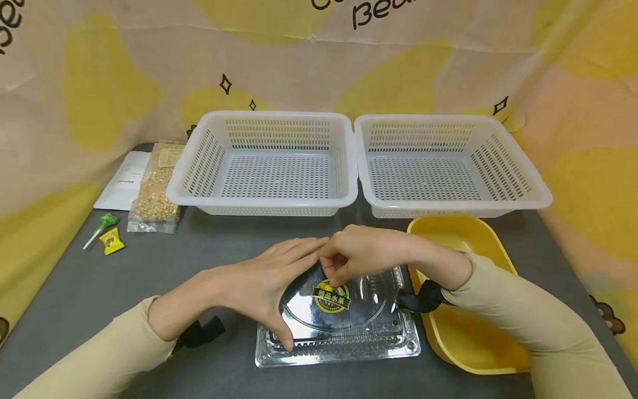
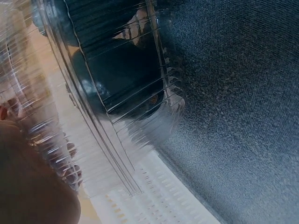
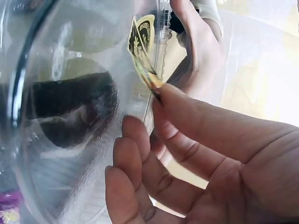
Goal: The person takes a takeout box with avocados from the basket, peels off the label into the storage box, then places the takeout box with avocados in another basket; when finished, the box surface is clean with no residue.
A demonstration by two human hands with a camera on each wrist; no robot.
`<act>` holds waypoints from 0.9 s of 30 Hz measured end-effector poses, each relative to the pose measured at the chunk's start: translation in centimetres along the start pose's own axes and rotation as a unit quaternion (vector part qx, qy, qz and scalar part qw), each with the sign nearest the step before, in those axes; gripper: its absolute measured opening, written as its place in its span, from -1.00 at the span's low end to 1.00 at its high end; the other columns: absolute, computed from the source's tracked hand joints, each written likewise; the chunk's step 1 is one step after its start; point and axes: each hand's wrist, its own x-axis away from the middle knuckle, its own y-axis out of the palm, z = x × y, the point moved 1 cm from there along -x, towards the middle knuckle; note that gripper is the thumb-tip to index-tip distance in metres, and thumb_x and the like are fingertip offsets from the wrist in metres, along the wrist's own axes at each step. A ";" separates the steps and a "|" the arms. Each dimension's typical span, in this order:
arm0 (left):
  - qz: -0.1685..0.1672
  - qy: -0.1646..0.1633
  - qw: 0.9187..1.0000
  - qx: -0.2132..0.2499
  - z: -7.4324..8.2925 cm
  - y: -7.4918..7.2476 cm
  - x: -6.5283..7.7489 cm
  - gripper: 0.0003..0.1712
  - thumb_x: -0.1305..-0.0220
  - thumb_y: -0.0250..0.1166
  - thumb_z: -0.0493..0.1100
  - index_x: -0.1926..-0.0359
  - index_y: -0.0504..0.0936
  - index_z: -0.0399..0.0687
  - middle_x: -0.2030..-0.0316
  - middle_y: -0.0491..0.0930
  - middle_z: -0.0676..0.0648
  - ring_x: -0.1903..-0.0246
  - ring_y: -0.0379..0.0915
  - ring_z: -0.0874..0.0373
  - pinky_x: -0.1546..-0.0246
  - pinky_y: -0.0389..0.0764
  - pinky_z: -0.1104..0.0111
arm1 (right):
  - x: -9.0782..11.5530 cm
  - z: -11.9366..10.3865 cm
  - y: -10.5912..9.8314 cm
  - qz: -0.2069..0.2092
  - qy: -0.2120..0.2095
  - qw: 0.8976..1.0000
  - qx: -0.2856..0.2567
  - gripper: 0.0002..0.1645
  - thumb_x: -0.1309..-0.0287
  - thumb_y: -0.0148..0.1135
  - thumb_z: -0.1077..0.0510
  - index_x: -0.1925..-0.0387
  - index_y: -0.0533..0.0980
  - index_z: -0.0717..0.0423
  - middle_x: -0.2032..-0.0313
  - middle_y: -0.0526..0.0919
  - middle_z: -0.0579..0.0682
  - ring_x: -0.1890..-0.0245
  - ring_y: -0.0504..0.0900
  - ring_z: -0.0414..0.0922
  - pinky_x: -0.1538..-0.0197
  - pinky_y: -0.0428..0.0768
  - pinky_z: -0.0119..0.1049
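A clear plastic clamshell box (image 1: pixel 359 339) lies on the dark tabletop, with a round fruit-label sticker (image 1: pixel 333 302) on its lid. My right hand (image 1: pixel 356 252) pinches the sticker's edge between thumb and index finger. In the right wrist view, the sticker (image 3: pixel 148 74) is partly lifted and bent away from the lid, its other part still against the plastic. My left hand (image 1: pixel 259 285) spans the box's left side, fingers extended toward the back and thumb at the front rim. The left wrist view shows the box's ribbed clear side (image 2: pixel 117 144) close up.
Two white perforated baskets (image 1: pixel 279 208) (image 1: pixel 456 209) stand side by side behind the box. A yellow tub (image 1: pixel 468 338) sits at the right. Toward the left are a bag of corn kernels (image 1: pixel 157 194), a white packet (image 1: pixel 122 183), a green lollipop (image 1: pixel 107 220) and a yellow-wrapped candy (image 1: pixel 112 241).
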 end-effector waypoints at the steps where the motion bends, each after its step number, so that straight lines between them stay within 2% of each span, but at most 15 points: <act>1: 0.000 0.000 1.000 0.002 0.0 0.0 0.0 0.67 0.39 0.52 0.51 -0.59 -0.24 0.00 -0.61 -0.32 -0.05 -0.58 -0.30 -0.10 -0.50 -0.04 -0.19 | 0.1 0.0 0.0 -0.004 -0.002 1.000 0.000 -0.81 -0.21 0.33 0.13 0.50 0.54 -0.14 0.53 0.55 -0.25 0.54 0.43 -0.31 0.40 0.41 -0.45; 8: -0.002 -0.004 1.000 0.018 0.0 0.1 -0.1 0.67 0.40 0.54 0.49 -0.59 -0.25 0.03 -0.61 -0.35 0.00 -0.59 -0.33 -0.05 -0.51 -0.04 -0.17 | 0.5 -0.2 -0.1 -0.022 -0.014 1.000 -0.002 -0.82 -0.29 0.26 0.10 0.44 0.47 -0.13 0.52 0.47 -0.25 0.53 0.38 -0.31 0.39 0.34 -0.46; 13: -0.008 -0.005 1.000 0.018 0.0 0.0 -0.1 0.66 0.37 0.53 0.49 -0.59 -0.26 0.02 -0.60 -0.38 0.01 -0.59 -0.37 -0.03 -0.52 -0.06 -0.17 | 0.9 0.0 -0.2 -0.028 -0.029 0.999 -0.018 -0.85 -0.33 0.20 0.11 0.39 0.44 -0.10 0.50 0.43 -0.24 0.51 0.36 -0.31 0.36 0.36 -0.46; 18: -0.018 -0.014 1.000 0.006 0.0 0.0 -0.2 0.68 0.38 0.51 0.52 -0.58 -0.25 -0.06 -0.60 -0.38 -0.01 -0.59 -0.38 -0.02 -0.54 -0.11 -0.12 | 1.9 0.8 -1.0 -0.003 -0.040 0.997 -0.058 -0.92 -0.38 0.13 0.13 0.30 0.43 -0.05 0.44 0.45 -0.18 0.46 0.40 -0.28 0.29 0.44 -0.43; 24: -0.019 -0.013 1.000 0.002 -0.1 0.1 -0.1 0.68 0.38 0.50 0.53 -0.58 -0.25 -0.07 -0.60 -0.42 0.03 -0.60 -0.40 -0.02 -0.54 -0.08 -0.11 | 4.0 2.8 -2.1 0.021 -0.031 0.992 -0.122 -0.87 -0.40 0.10 0.15 0.33 0.43 0.06 0.45 0.52 -0.05 0.47 0.47 -0.07 0.34 0.52 -0.34; 27: -0.016 -0.012 1.000 0.002 -0.1 0.1 0.0 0.68 0.38 0.50 0.53 -0.58 -0.27 -0.05 -0.60 -0.43 0.02 -0.59 -0.39 -0.05 -0.53 -0.08 -0.14 | 5.5 3.9 -2.6 0.037 -0.024 0.992 -0.121 -0.85 -0.38 0.11 0.17 0.35 0.40 0.09 0.46 0.55 -0.04 0.46 0.54 -0.08 0.31 0.58 -0.30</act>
